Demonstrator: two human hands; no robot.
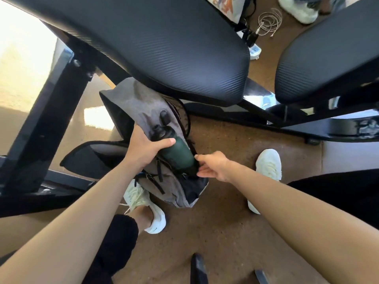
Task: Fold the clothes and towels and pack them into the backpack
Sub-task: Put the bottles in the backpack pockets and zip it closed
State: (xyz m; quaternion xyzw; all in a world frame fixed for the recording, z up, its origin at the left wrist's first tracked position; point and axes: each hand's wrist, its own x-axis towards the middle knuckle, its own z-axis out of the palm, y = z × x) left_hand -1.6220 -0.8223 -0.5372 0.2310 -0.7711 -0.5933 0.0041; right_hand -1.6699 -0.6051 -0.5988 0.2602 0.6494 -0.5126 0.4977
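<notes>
On the floor (225, 232) between my feet, tucked under the tabletop (164, 48) edge, the grey backpack (143, 107) lies open as my left hand (145, 149) grips a green bottle (180, 155), its base in the side pocket, whose rim my right hand (213, 167) pinches.

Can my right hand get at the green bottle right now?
Probably yes: the right hand sits at the lower end of the green bottle, nothing between them, while the left hand grips its top.

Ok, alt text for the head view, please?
A person's left hand grips a dark green bottle near its cap, against a grey backpack on the floor partly under a black table; the right hand is at the bottle's lower end. White sneakers flank the backpack.
</notes>
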